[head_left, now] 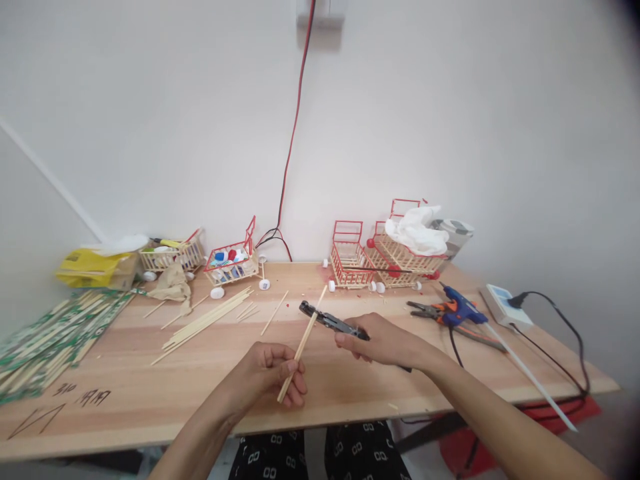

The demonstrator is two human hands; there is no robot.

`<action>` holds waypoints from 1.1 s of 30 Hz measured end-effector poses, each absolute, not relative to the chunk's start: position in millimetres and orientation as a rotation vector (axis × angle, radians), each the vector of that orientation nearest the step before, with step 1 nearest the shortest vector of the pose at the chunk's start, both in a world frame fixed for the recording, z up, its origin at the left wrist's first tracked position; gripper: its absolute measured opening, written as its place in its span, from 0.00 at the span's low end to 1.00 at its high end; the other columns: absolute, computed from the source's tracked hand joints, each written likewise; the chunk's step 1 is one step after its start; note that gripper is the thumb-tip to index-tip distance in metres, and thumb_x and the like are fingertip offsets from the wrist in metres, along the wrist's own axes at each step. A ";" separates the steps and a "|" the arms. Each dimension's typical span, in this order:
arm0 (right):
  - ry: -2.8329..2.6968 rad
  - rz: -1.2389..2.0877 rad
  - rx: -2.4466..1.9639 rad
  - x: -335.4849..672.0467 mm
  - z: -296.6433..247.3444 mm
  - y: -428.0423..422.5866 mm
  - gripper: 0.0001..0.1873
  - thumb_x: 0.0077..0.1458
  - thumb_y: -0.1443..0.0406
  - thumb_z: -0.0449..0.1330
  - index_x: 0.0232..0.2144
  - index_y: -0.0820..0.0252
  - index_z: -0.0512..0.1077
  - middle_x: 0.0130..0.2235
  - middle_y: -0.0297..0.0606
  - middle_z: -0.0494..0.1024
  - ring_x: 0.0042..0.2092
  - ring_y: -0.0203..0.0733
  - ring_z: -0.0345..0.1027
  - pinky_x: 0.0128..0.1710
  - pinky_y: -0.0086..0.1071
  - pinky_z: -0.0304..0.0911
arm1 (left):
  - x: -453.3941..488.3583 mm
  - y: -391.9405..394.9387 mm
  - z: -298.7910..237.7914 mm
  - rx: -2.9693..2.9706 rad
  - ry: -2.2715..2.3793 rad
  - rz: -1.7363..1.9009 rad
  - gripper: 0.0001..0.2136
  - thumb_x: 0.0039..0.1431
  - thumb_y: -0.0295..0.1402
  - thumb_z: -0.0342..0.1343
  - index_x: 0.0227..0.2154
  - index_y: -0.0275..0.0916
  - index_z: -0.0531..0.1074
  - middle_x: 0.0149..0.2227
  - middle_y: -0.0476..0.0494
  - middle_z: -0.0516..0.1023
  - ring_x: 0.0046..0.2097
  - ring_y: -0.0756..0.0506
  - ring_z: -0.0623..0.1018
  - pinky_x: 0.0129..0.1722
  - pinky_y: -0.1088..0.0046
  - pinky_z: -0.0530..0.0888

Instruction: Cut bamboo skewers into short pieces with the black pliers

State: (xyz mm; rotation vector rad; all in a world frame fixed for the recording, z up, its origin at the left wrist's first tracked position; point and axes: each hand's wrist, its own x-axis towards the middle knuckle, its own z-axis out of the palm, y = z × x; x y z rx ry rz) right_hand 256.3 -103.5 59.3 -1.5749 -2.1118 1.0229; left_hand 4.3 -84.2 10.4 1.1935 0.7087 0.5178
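My left hand (274, 373) is closed around the lower end of a thin wooden stick (306, 337), which slants up and to the right over the wooden table (150, 393). My right hand (385, 341) grips the handles of dark pliers (327, 319). The pliers' jaws point left and meet the stick just above its middle. Both hands hover over the table's front middle.
Loose sticks (207, 321) lie left of centre, with packets of sticks (50, 340) at the far left. Small red-and-wood carts (231, 263) (350, 263) line the wall. A blue glue gun (463, 308), orange-handled pliers (425, 309) and a power strip (503, 303) sit to the right.
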 end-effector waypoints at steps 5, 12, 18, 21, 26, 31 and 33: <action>-2.138 0.970 -1.590 255.3 60.4 -104.7 0.28 0.54 0.43 0.48 0.29 0.62 0.69 0.24 0.36 0.72 0.24 0.34 0.62 0.22 0.26 0.53 | 2.0 -83.8 8.3 1.223 0.703 0.521 0.14 0.53 0.41 0.57 0.30 0.31 0.72 0.27 0.39 0.78 0.26 0.48 0.78 0.26 0.76 0.71; -2.098 1.037 -1.614 256.1 57.5 -93.0 0.29 0.52 0.43 0.49 0.31 0.62 0.71 0.23 0.38 0.73 0.21 0.34 0.63 0.19 0.26 0.55 | 1.9 -79.2 21.5 1.195 0.697 0.511 0.13 0.51 0.40 0.59 0.31 0.32 0.73 0.29 0.36 0.79 0.30 0.45 0.79 0.29 0.73 0.73; -2.111 1.000 -1.618 258.0 58.8 -85.6 0.30 0.53 0.43 0.47 0.28 0.62 0.71 0.21 0.37 0.72 0.20 0.34 0.64 0.19 0.27 0.58 | 3.5 -70.0 31.1 1.294 0.760 0.505 0.14 0.50 0.40 0.59 0.31 0.32 0.74 0.31 0.35 0.80 0.32 0.43 0.80 0.30 0.73 0.73; -2.102 0.974 -1.628 258.9 57.9 -86.4 0.30 0.53 0.43 0.47 0.28 0.63 0.71 0.21 0.37 0.72 0.20 0.35 0.64 0.20 0.27 0.58 | 5.7 -68.6 32.8 1.325 0.784 0.497 0.14 0.51 0.41 0.59 0.31 0.32 0.74 0.31 0.35 0.81 0.32 0.43 0.80 0.30 0.73 0.72; -2.112 0.923 -1.619 264.3 57.5 -85.9 0.27 0.52 0.44 0.50 0.27 0.63 0.70 0.23 0.38 0.74 0.24 0.36 0.66 0.23 0.28 0.58 | 6.4 -67.5 32.2 1.281 0.786 0.532 0.14 0.49 0.40 0.60 0.30 0.32 0.73 0.30 0.35 0.80 0.31 0.43 0.80 0.31 0.71 0.73; -2.071 0.828 -1.621 267.1 54.9 -79.8 0.25 0.53 0.45 0.51 0.26 0.62 0.68 0.24 0.37 0.74 0.26 0.37 0.67 0.25 0.28 0.57 | 9.7 -62.8 36.7 1.169 0.809 0.719 0.15 0.48 0.40 0.61 0.30 0.32 0.72 0.32 0.33 0.80 0.33 0.42 0.80 0.33 0.70 0.74; -2.043 0.829 -1.591 264.5 52.9 -76.6 0.25 0.54 0.45 0.49 0.27 0.62 0.67 0.24 0.37 0.74 0.26 0.37 0.66 0.25 0.28 0.58 | 12.9 -61.3 39.7 1.173 0.833 0.756 0.15 0.48 0.40 0.62 0.30 0.32 0.71 0.32 0.33 0.80 0.33 0.42 0.80 0.32 0.70 0.74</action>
